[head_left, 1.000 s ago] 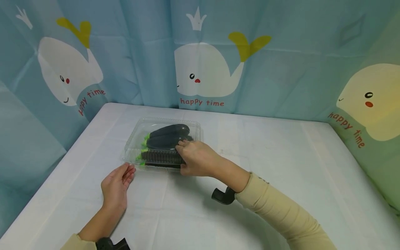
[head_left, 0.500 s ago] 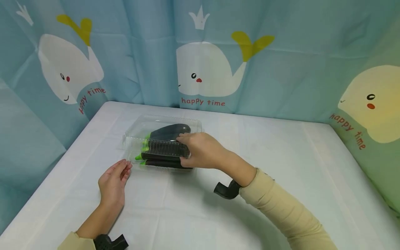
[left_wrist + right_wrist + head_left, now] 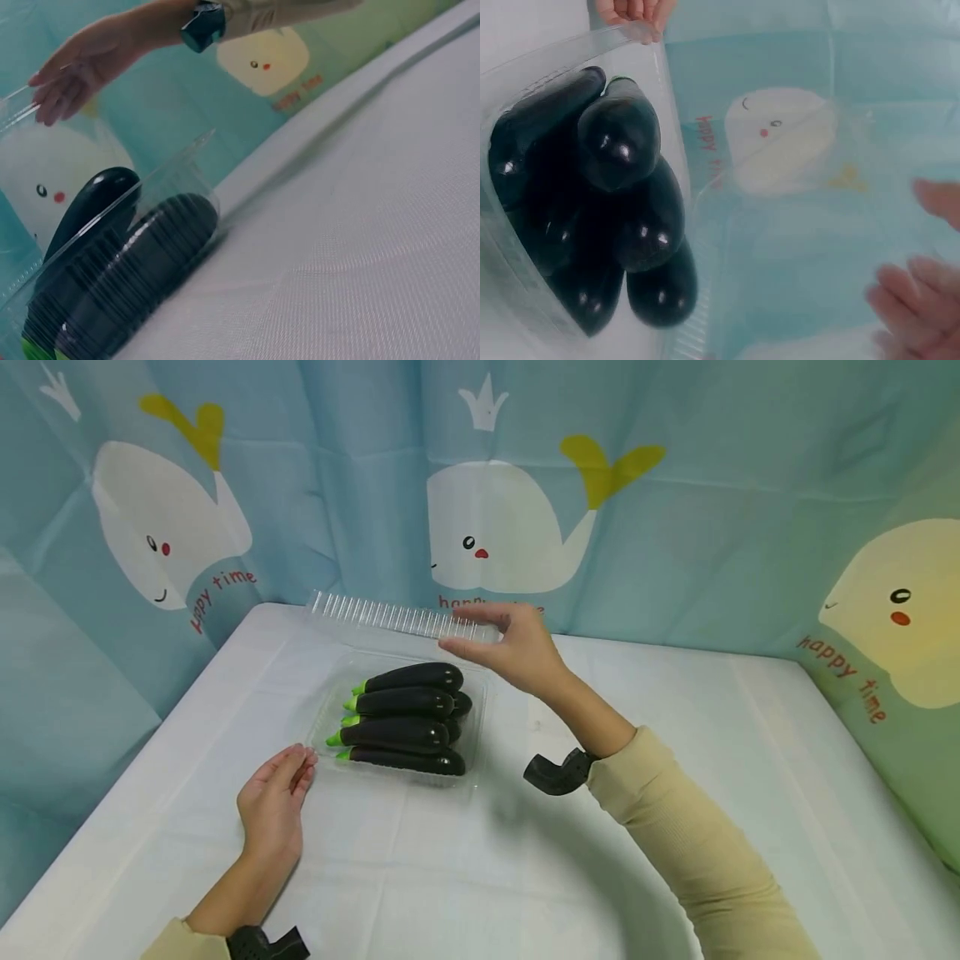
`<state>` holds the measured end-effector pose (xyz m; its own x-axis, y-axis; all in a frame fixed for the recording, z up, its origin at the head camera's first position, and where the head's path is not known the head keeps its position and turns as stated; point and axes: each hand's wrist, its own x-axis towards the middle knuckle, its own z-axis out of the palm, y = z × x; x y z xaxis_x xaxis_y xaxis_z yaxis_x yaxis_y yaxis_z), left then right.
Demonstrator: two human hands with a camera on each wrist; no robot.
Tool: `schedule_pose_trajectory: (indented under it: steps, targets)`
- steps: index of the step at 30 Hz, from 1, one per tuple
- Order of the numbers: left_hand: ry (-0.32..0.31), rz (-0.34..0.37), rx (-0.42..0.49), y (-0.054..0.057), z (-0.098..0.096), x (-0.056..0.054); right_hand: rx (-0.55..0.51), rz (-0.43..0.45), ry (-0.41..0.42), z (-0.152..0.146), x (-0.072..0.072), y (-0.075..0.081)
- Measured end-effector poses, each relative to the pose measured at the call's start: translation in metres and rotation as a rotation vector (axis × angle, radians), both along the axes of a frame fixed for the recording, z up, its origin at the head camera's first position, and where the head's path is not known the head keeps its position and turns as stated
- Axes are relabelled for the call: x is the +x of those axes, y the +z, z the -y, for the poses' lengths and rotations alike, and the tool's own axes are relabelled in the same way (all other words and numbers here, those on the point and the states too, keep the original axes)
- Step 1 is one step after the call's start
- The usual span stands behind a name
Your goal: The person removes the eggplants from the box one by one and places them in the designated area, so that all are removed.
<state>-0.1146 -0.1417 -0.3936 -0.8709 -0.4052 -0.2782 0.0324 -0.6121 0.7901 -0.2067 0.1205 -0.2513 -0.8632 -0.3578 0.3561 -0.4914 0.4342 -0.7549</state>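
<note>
A: Please, where is the tray (image 3: 330, 706), and what are the hands doing?

B: It rests on the left, far part of the white table (image 3: 712, 727). Dark eggplants (image 3: 395, 731) are heaped inside it, with their green stems toward the left. The left hand (image 3: 272, 810) pinches the near left corner of the tray. The right hand (image 3: 525, 652) grasps the clear lid (image 3: 382, 612) between thumb and fingers, at the right end of its ridged wall. The lid is raised, tilted above the far side.

A: How should one do this raising well?

B: In my judgement, the left hand must hold its corner firmly, because so light a tray could lift or slide together with the lid. The right hand should guide the lid evenly toward the far side and not twist it; gripped at one end only, thin plastic may bend.

A: Is the lid joined to the tray?

B: It seems joined along the far edge (clear plastic makes it difficult to be certain), so I would treat this edge as a hinge and not pull hard upward. Also, releasing too early is risky: the lid could spring back over the eggplants.
</note>
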Motion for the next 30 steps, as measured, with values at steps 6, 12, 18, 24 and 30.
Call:
schedule_pose_trajectory:
  steps: [6,12,18,24,30]
  targets:
    - [0.009,-0.015,0.022,0.001,0.000,0.001,-0.322,-0.031,-0.126,0.007,-0.024,-0.005]
    - [0.008,-0.026,0.023,0.000,0.000,0.001,-0.378,0.004,-0.232,0.008,-0.044,-0.011]
    - [0.007,-0.015,0.010,-0.001,0.000,0.002,-0.380,0.077,-0.263,0.003,-0.058,-0.023]
    - [0.013,-0.011,0.003,-0.001,0.000,0.002,-0.336,0.154,-0.275,-0.003,-0.070,-0.039]
    - [0.007,-0.022,0.002,-0.001,0.000,0.001,-0.360,0.233,-0.261,-0.010,-0.074,-0.054]
